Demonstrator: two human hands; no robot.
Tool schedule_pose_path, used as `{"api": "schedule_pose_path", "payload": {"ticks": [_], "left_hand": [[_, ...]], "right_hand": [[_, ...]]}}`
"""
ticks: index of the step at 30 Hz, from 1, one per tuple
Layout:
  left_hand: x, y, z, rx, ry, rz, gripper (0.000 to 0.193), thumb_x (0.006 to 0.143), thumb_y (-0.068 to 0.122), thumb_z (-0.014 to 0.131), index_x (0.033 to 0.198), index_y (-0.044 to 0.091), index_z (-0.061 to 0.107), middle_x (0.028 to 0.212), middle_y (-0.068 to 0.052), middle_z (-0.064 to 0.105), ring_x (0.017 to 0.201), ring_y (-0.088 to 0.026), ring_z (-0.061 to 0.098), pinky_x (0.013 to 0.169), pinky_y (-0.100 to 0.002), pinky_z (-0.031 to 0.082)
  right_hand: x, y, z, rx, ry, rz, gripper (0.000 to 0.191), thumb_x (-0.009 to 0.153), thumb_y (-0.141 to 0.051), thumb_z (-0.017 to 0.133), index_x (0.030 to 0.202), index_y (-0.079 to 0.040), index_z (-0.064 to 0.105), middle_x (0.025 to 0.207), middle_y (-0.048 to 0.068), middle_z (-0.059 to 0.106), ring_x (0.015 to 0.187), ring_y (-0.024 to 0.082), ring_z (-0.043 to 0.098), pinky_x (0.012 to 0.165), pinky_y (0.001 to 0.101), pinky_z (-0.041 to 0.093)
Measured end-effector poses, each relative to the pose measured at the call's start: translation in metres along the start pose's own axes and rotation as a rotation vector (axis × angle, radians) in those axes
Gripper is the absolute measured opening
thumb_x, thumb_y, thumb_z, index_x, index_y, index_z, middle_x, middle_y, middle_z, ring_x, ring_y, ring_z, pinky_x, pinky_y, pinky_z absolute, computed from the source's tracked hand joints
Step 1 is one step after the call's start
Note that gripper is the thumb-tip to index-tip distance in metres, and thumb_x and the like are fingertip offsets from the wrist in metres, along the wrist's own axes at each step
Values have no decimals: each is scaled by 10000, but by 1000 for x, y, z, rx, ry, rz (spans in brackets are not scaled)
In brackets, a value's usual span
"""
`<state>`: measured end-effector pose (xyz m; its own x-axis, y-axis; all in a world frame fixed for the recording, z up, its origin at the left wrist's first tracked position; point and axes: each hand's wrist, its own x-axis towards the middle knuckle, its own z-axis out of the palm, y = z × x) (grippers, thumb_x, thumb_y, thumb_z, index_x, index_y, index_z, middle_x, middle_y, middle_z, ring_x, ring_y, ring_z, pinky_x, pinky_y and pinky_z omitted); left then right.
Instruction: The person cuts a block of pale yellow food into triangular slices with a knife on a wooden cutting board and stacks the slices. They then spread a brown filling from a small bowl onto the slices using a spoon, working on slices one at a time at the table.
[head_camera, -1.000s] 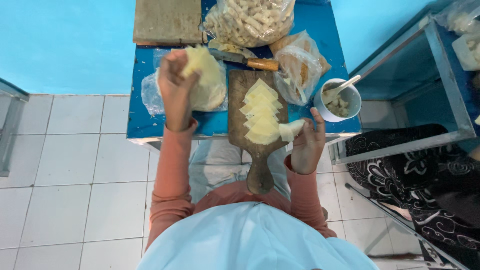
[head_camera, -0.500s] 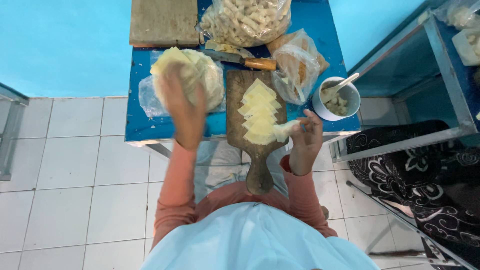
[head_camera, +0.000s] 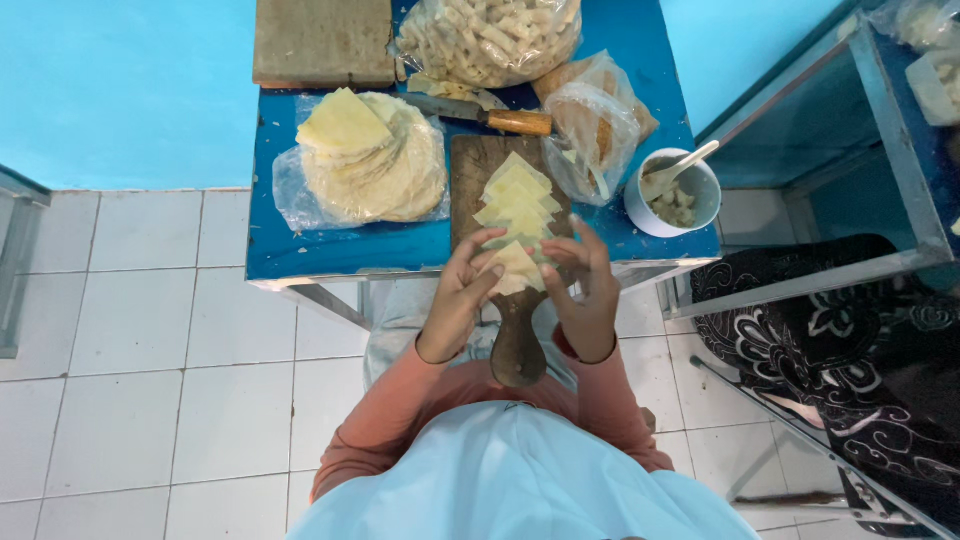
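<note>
Both hands, left hand (head_camera: 462, 290) and right hand (head_camera: 583, 290), pinched together on one pale wrapper (head_camera: 517, 266) at the near end of the wooden board (head_camera: 470, 175). Risk: thin sheet tearing, or nudging the overlapped wrapper row (head_camera: 517, 200) out of line.

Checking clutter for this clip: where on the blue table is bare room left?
A bare strip runs along the blue table's near edge, between the round wrapper stack and the cutting board. The far right is crowded: knife, bags, white cup. Both hands work over the board.
</note>
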<state>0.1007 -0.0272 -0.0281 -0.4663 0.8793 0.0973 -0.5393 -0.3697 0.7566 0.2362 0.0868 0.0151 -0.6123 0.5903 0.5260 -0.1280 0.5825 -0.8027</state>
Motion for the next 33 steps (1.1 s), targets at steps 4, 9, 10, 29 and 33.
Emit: {"api": "schedule_pose_path", "payload": {"ticks": [4,9,10,29,33], "left_hand": [[3,3,13,244,-33,192,539,1022,-54,512,1530,50,368,1389,-166,651,1274,-186,634,1050,-303,512],[0,16,28,959,60,355,642,928,-55,601,1519,15,361,1306,-260,637,1242,-398,635,1033,-403,510],[0,18,29,1024,55,349,656,928,-49,614,1528,8,355,1294,-268,631,1241,-429,618,1036,-419,497],[21,22,14,1594,317,506,130,901,85,710,979,4,647,992,-167,594,949,-387,573,780,-463,482],[22,20,12,1627,293,486,115,895,74,710,949,6,634,977,-173,587,946,-389,570,796,-467,487]], "right_hand": [[-6,21,-2,297,-52,324,674,926,-6,735,1512,-55,406,1075,99,691,974,103,691,866,263,583],[-8,34,-7,30,-48,283,666,892,3,769,1482,-62,466,927,60,714,824,90,696,745,237,588],[-8,34,-7,-11,-47,270,670,883,3,772,1478,-69,473,911,54,716,804,88,696,729,236,588],[9,31,-7,-416,0,-53,525,874,-25,759,1368,-60,584,1072,70,742,955,250,670,825,342,554],[11,37,-4,-431,15,-64,489,861,-8,754,1325,-45,604,1060,78,737,926,263,666,822,351,545]]}}
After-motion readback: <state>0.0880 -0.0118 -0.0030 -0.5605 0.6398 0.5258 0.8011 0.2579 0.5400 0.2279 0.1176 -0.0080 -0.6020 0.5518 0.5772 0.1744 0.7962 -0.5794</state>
